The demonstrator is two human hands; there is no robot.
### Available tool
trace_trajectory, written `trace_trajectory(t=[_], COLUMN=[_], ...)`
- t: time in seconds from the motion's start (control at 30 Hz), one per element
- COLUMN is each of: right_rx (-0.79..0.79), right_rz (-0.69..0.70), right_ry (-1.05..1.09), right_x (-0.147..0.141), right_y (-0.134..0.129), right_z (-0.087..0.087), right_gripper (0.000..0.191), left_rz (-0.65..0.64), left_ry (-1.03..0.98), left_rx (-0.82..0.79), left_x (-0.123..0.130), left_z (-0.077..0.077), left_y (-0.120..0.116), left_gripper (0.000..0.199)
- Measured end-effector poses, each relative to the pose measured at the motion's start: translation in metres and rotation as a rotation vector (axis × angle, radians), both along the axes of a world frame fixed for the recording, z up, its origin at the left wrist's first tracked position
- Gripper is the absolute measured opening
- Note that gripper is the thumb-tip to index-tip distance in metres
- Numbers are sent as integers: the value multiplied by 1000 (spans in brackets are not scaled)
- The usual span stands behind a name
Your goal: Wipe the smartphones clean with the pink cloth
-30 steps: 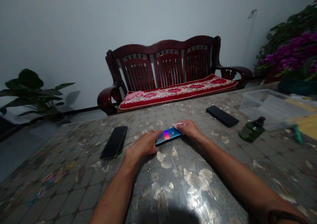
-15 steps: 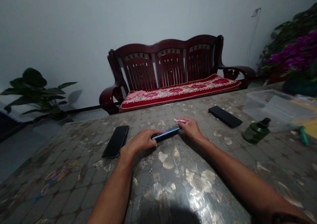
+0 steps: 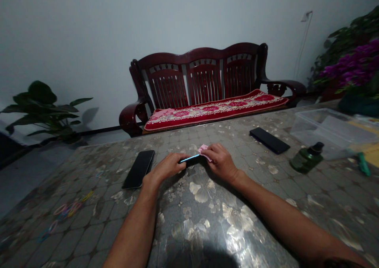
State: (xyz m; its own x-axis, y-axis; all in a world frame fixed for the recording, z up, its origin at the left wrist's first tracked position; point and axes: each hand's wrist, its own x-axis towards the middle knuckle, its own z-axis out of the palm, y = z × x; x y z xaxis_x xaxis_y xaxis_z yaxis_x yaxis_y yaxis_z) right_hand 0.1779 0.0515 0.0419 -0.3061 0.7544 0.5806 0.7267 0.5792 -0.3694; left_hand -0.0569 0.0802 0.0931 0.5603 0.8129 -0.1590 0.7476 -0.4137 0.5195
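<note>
Between my hands is a thin blue-edged phone (image 3: 190,158), seen nearly edge-on just above the table. My left hand (image 3: 168,167) is closed around its left end. A small pink cloth (image 3: 204,151) is pinched in my right hand (image 3: 220,162) and meets the phone's right end; the fingertips under the cloth are partly hidden. A second phone (image 3: 138,169), dark screen up, lies beside my left wrist. Farther off to the right, another dark phone (image 3: 269,140) rests on the table.
A green pump bottle (image 3: 307,157) stands at the right by a clear plastic box (image 3: 319,125) and a green marker-like item (image 3: 363,164). Colourful rubber bands (image 3: 71,208) lie at the left on the patterned table (image 3: 189,220). Behind is a wooden bench (image 3: 204,76).
The phone has turned more edge-on. My right hand with the cloth has shifted slightly left, over the phone's right end, and more of the cloth shows.
</note>
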Motion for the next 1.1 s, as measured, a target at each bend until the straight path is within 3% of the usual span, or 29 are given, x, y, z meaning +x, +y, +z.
trace_trajectory(t=[0.33, 0.5, 0.6, 0.8, 1.1], right_rx=[-4, 9, 12, -6, -80], right_rz=[-57, 48, 37, -28, 24], right_ry=[-77, -132, -157, 0, 111], right_x=[12, -4, 0, 26, 31], right_y=[9, 5, 7, 21, 29], right_z=[-1, 2, 2, -3, -2], right_gripper=[30, 31, 31, 29, 28], left_rz=[31, 52, 54, 49, -9], left_ry=[22, 44, 27, -15, -37], left_rx=[85, 91, 111, 105, 98], left_x=[-2, 0, -1, -6, -11], left_z=[-6, -5, -8, -14, -14], left_y=[3, 1, 2, 8, 11], left_gripper=[40, 37, 35, 33, 33])
